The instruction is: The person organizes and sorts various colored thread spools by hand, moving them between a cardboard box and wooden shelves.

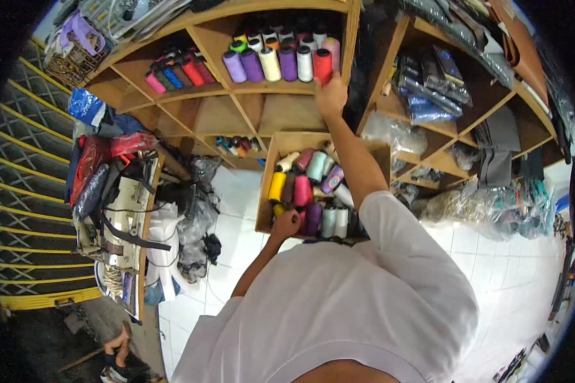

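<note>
My right hand [331, 97] reaches up to the wooden shelf, its fingers closed on the lower part of a red thread spool [322, 62]. That spool stands at the right end of a front row with a white spool [305, 64], purple spools and a cream spool [270, 64]. Down at the left side of a cardboard box [264, 203], my left hand [286, 223] has curled fingers; what they hold, if anything, is hidden. Around it in the box lie a yellow spool [277, 187], a pink spool [303, 190], a purple spool [313, 219] and several others.
The wooden shelf [236, 89] has another cubby with red and blue spools [179, 71]. On the right, a second shelf [457, 136] holds plastic-wrapped packs [431, 86]. A sewing machine [122, 217] stands at left, beside plastic bags [195, 223] on the tiled floor [227, 249].
</note>
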`<state>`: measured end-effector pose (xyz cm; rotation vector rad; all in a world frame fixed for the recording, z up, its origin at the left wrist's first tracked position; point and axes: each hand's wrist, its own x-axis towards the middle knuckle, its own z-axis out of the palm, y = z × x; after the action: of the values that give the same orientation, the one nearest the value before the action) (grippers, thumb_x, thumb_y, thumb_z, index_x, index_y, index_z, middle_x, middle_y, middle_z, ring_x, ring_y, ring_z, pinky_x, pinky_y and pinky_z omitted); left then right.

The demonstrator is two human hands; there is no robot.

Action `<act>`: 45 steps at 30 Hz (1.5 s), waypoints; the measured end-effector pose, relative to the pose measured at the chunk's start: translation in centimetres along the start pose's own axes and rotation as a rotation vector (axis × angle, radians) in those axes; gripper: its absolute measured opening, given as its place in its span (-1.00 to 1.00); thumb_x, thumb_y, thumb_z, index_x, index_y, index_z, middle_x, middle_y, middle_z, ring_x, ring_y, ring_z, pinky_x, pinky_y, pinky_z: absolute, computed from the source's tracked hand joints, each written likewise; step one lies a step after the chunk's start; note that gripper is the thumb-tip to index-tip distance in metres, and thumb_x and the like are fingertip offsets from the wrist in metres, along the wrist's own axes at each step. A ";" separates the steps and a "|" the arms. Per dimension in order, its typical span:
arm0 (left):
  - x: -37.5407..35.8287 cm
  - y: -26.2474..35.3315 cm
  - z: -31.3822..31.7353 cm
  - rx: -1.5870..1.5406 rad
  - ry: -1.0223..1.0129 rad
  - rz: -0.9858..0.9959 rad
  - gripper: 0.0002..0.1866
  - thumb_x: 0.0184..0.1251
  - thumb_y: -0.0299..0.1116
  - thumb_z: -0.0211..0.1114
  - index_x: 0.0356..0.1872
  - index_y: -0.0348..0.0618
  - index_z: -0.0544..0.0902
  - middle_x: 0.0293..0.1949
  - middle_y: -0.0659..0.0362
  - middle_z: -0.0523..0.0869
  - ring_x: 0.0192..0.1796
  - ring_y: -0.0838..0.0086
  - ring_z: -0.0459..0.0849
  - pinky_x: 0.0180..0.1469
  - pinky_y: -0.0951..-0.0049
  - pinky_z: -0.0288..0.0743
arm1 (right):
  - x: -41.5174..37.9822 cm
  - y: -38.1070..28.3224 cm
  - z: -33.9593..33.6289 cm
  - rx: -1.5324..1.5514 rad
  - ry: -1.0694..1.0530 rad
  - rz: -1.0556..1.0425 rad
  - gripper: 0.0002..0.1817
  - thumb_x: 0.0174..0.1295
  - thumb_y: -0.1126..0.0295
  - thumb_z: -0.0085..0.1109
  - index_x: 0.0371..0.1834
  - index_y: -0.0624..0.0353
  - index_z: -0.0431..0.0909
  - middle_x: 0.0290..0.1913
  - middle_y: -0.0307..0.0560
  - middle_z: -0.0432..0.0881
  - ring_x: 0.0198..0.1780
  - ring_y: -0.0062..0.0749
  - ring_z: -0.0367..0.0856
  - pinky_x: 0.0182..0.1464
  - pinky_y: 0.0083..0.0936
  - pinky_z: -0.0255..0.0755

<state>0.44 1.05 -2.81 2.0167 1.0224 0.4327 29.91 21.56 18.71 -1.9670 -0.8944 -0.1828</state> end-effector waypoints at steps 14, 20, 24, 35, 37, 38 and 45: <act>2.6 -6.0 1.6 -0.053 0.249 -0.458 -0.73 0.15 -0.24 0.27 -0.32 -0.28 0.59 -0.33 -0.12 0.73 -0.16 0.01 0.73 -0.07 0.12 0.55 | -22.3 21.0 -14.4 0.007 -0.597 0.598 -0.41 0.00 0.00 0.41 -0.13 0.36 0.67 -0.25 0.14 0.74 -0.14 -0.23 0.73 -0.04 -0.39 0.54; 2.8 -11.0 1.6 -0.358 0.120 -0.857 -0.59 0.27 -0.14 0.22 -0.08 -0.33 0.63 -0.20 -0.09 0.73 -0.14 0.10 0.73 -0.07 0.11 0.55 | -26.9 24.6 -15.7 0.320 -0.629 1.039 -0.47 0.18 0.04 0.32 -0.06 0.37 0.65 -0.29 -0.13 0.71 -0.26 -0.33 0.69 -0.19 -0.44 0.52; 5.7 -2.0 -1.5 -0.891 0.011 -1.001 -0.60 0.28 -0.06 0.29 -0.04 -0.16 0.64 -0.17 0.09 0.70 -0.19 0.27 0.70 -0.12 0.25 0.58 | -29.7 25.6 -15.5 0.298 -0.588 0.798 -0.52 0.17 0.10 0.35 -0.06 0.34 0.64 -0.25 -0.10 0.72 -0.20 -0.35 0.70 -0.13 -0.45 0.53; 5.2 0.3 -2.2 -1.245 0.422 -0.855 -0.50 0.26 0.04 0.36 0.05 -0.06 0.48 -0.03 0.18 0.61 -0.06 0.40 0.66 -0.18 0.32 0.57 | -29.0 22.6 -18.0 0.022 -0.932 0.206 -0.39 -0.01 0.20 0.40 0.16 0.14 0.53 0.09 0.15 0.61 0.11 -0.10 0.60 0.20 -0.27 0.43; 6.0 1.9 -3.3 -1.340 0.744 -0.815 -0.70 0.36 -0.13 0.27 -0.07 -0.08 0.49 -0.24 0.23 0.67 -0.25 0.44 0.70 -0.23 0.47 0.52 | -28.5 20.7 -17.9 0.101 -0.997 0.107 -0.39 -0.02 0.19 0.40 0.16 0.09 0.54 0.11 0.17 0.60 0.17 -0.03 0.55 0.25 -0.22 0.39; 5.9 1.7 -3.3 -1.333 0.739 -0.825 -0.70 0.36 -0.13 0.27 -0.07 -0.08 0.49 -0.24 0.23 0.67 -0.25 0.44 0.70 -0.23 0.47 0.52 | -28.4 19.4 -18.0 0.199 -1.037 0.023 -0.42 -0.02 0.21 0.38 0.15 0.05 0.55 0.12 0.17 0.58 0.20 0.02 0.48 0.30 -0.20 0.33; 8.4 5.4 1.2 -0.196 0.066 0.012 -0.73 0.33 -0.35 0.26 0.02 -0.13 0.53 -0.17 0.11 0.72 -0.13 0.32 0.71 -0.05 0.46 0.55 | -28.9 18.4 -17.2 -0.219 -0.919 0.020 -0.38 0.02 0.17 0.37 0.23 -0.11 0.47 0.29 0.08 0.39 0.34 0.15 0.27 0.38 -0.08 0.17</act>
<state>9.01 5.27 0.25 1.8451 0.9684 0.5862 24.90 -12.65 2.11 -2.2708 -1.4651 0.7230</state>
